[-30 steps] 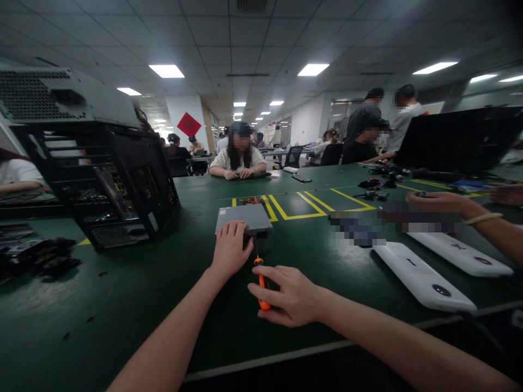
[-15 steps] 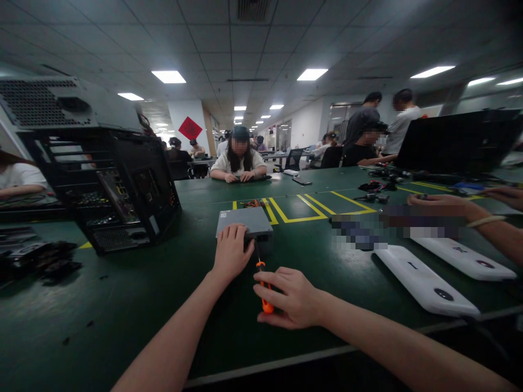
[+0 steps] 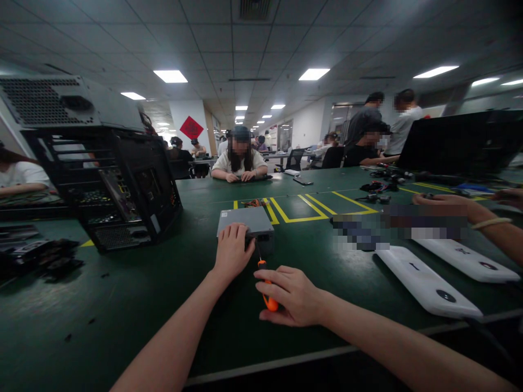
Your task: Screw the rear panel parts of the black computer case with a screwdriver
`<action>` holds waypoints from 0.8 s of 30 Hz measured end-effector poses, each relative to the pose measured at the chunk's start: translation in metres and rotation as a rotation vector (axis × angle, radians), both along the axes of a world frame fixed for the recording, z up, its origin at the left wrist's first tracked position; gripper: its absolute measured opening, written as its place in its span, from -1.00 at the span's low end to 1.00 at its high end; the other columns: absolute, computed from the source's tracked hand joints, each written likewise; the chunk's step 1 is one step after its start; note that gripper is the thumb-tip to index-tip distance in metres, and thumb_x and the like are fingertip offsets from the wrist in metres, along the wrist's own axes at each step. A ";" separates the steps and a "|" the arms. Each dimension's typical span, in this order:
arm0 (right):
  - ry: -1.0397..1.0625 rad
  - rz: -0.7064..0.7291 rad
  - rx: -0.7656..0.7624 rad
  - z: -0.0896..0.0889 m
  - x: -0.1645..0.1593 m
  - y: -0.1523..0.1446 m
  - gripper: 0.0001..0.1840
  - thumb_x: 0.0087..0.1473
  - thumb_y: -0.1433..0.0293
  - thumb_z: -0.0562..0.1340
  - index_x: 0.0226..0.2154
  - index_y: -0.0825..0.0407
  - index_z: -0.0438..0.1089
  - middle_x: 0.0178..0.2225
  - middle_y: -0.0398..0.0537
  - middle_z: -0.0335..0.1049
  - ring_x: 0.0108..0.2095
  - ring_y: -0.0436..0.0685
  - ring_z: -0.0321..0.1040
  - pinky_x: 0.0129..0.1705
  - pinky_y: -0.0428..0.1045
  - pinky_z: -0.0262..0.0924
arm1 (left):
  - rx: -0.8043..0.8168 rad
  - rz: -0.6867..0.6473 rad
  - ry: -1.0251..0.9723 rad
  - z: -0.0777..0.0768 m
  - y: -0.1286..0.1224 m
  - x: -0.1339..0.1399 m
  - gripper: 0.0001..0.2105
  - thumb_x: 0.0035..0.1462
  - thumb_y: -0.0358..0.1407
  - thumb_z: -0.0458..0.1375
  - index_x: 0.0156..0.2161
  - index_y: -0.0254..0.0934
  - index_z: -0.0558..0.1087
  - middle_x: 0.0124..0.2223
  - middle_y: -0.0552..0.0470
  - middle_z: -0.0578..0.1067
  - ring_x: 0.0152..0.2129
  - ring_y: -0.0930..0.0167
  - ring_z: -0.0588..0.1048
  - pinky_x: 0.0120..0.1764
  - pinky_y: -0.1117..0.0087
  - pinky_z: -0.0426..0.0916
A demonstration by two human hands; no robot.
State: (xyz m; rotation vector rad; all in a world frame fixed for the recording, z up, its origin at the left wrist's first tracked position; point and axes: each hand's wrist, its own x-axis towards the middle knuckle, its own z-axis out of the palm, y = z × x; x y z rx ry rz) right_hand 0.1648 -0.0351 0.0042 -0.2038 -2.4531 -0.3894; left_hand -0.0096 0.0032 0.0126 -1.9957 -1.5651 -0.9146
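A grey metal computer power supply (image 3: 249, 216) lies on the green table, with a bundle of coloured wires (image 3: 254, 203) at its far side. My left hand (image 3: 233, 250) grips its near edge, fingers over the top and thumb at the front face. In my right hand (image 3: 292, 296) is a screwdriver (image 3: 269, 298) with an orange and black handle, held between thumb and fingers. Its thin shaft points up toward the front of the power supply, beside my left thumb. Whether the tip touches a screw is too small to tell.
An open black computer case (image 3: 134, 190) stands at the left, another power supply (image 3: 73, 103) on top. Dark parts (image 3: 53, 258) lie beside it. Two white devices (image 3: 429, 280) lie at the right, near another person's hand (image 3: 443, 204). A person (image 3: 240, 158) sits across the table.
The screwdriver's handle has tilted slightly to the right in my right hand. My left hand keeps its place on the power supply, and the view has shifted a little.
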 end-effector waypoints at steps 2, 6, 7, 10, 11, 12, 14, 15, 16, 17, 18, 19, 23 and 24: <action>0.062 0.013 -0.036 -0.003 0.000 0.002 -0.57 -0.03 0.12 0.08 -0.23 0.13 0.13 -0.22 0.14 0.31 -0.33 0.06 0.31 -0.39 -0.06 0.18 | -0.002 -0.004 -0.004 0.000 0.000 0.000 -0.79 0.00 -0.29 -0.02 -0.21 -0.26 0.26 -0.16 -0.10 0.31 -0.21 0.28 0.25 -0.17 0.21 0.12; 0.066 0.033 -0.140 -0.004 0.002 0.003 -0.52 -0.08 0.09 0.10 -0.22 0.13 0.11 -0.22 0.14 0.29 -0.24 0.09 0.28 -0.31 -0.03 0.19 | -0.002 0.003 -0.006 0.000 0.000 -0.001 -0.79 -0.01 -0.29 -0.01 -0.22 -0.26 0.26 -0.16 -0.09 0.31 -0.22 0.28 0.25 -0.17 0.22 0.12; 0.030 0.032 -0.156 -0.003 0.002 0.003 -0.52 -0.07 0.11 0.09 -0.20 0.13 0.12 -0.20 0.15 0.27 -0.21 0.10 0.26 -0.29 -0.02 0.18 | -0.002 0.005 -0.005 0.000 0.000 -0.001 -0.79 -0.01 -0.28 -0.01 -0.22 -0.26 0.26 -0.16 -0.09 0.31 -0.22 0.28 0.25 -0.17 0.22 0.12; -0.096 0.022 -0.131 0.000 0.002 0.002 -0.54 -0.02 0.17 0.06 -0.12 0.12 0.13 -0.14 0.16 0.22 -0.19 0.12 0.24 -0.29 0.00 0.17 | -0.001 0.000 0.001 -0.001 0.001 -0.001 -0.79 0.00 -0.29 -0.02 -0.21 -0.26 0.26 -0.16 -0.08 0.30 -0.21 0.28 0.25 -0.15 0.23 0.11; -0.114 0.018 -0.106 0.000 0.001 0.001 -0.55 -0.01 0.18 0.05 -0.11 0.10 0.13 -0.14 0.16 0.21 -0.19 0.13 0.24 -0.29 0.00 0.16 | -0.001 -0.002 0.001 0.000 0.001 -0.001 -0.79 0.00 -0.29 -0.01 -0.21 -0.26 0.26 -0.16 -0.09 0.30 -0.20 0.29 0.25 -0.15 0.23 0.11; -0.115 0.020 -0.082 0.001 0.001 0.001 -0.57 0.00 0.17 0.05 -0.12 0.10 0.15 -0.13 0.16 0.21 -0.19 0.13 0.24 -0.30 0.00 0.16 | -0.001 -0.003 -0.001 0.000 0.001 -0.001 -0.79 -0.01 -0.29 -0.01 -0.21 -0.26 0.26 -0.16 -0.09 0.30 -0.20 0.29 0.25 -0.15 0.23 0.11; -0.074 0.026 -0.054 0.001 0.000 0.001 -0.57 0.00 0.15 0.06 -0.16 0.11 0.17 -0.15 0.15 0.24 -0.22 0.11 0.26 -0.32 -0.01 0.16 | -0.001 0.000 -0.007 0.000 0.000 -0.001 -0.79 -0.01 -0.29 -0.01 -0.21 -0.26 0.26 -0.16 -0.09 0.31 -0.21 0.29 0.25 -0.16 0.22 0.11; -0.038 0.028 -0.055 0.000 0.000 0.001 -0.56 -0.01 0.14 0.06 -0.18 0.12 0.16 -0.17 0.14 0.25 -0.24 0.10 0.26 -0.32 -0.02 0.16 | -0.002 0.002 -0.010 0.001 0.000 -0.001 -0.79 -0.01 -0.29 -0.01 -0.21 -0.26 0.26 -0.16 -0.10 0.31 -0.21 0.29 0.25 -0.16 0.22 0.12; 0.002 0.026 -0.065 0.000 0.000 0.001 -0.56 -0.02 0.12 0.07 -0.19 0.13 0.16 -0.18 0.14 0.27 -0.25 0.09 0.27 -0.32 -0.02 0.17 | -0.004 0.004 -0.012 0.001 -0.001 0.000 -0.79 -0.01 -0.29 -0.01 -0.21 -0.26 0.26 -0.16 -0.10 0.31 -0.21 0.28 0.26 -0.16 0.22 0.12; 0.038 0.023 -0.083 -0.001 0.000 0.002 -0.55 -0.03 0.12 0.07 -0.20 0.13 0.14 -0.20 0.14 0.28 -0.25 0.09 0.27 -0.31 -0.02 0.17 | -0.006 0.005 -0.013 0.001 -0.001 0.000 -0.79 -0.01 -0.29 -0.01 -0.21 -0.26 0.26 -0.16 -0.10 0.31 -0.21 0.28 0.26 -0.17 0.21 0.12; 0.070 0.019 -0.105 -0.002 0.000 0.002 -0.54 -0.03 0.11 0.07 -0.21 0.13 0.13 -0.21 0.13 0.28 -0.24 0.09 0.27 -0.30 -0.02 0.18 | -0.009 0.006 -0.013 0.001 -0.001 0.000 -0.79 0.00 -0.29 -0.01 -0.21 -0.26 0.27 -0.16 -0.10 0.31 -0.21 0.28 0.26 -0.17 0.21 0.13; 0.089 0.014 -0.128 -0.003 0.000 0.003 -0.54 -0.03 0.10 0.07 -0.21 0.13 0.12 -0.22 0.13 0.28 -0.23 0.09 0.27 -0.28 -0.01 0.18 | -0.012 0.006 -0.013 0.000 -0.002 -0.001 -0.79 0.00 -0.29 -0.01 -0.20 -0.26 0.27 -0.16 -0.10 0.31 -0.20 0.28 0.26 -0.16 0.21 0.13; 0.032 0.002 -0.170 -0.002 0.005 0.003 -0.57 -0.03 0.13 0.06 -0.20 0.12 0.13 -0.19 0.13 0.25 -0.20 0.12 0.25 -0.27 0.01 0.18 | -0.042 -0.042 -0.013 -0.001 -0.001 -0.002 -0.76 0.01 -0.30 -0.03 -0.17 -0.26 0.25 -0.11 -0.10 0.30 -0.15 0.29 0.24 -0.12 0.21 0.13; -0.003 -0.005 -0.167 -0.001 0.006 0.003 -0.57 -0.02 0.14 0.06 -0.19 0.12 0.14 -0.18 0.14 0.25 -0.21 0.13 0.25 -0.28 0.01 0.19 | -0.050 -0.064 -0.021 0.002 -0.001 -0.003 -0.74 0.02 -0.31 -0.04 -0.14 -0.27 0.24 -0.09 -0.10 0.30 -0.13 0.30 0.24 -0.09 0.21 0.13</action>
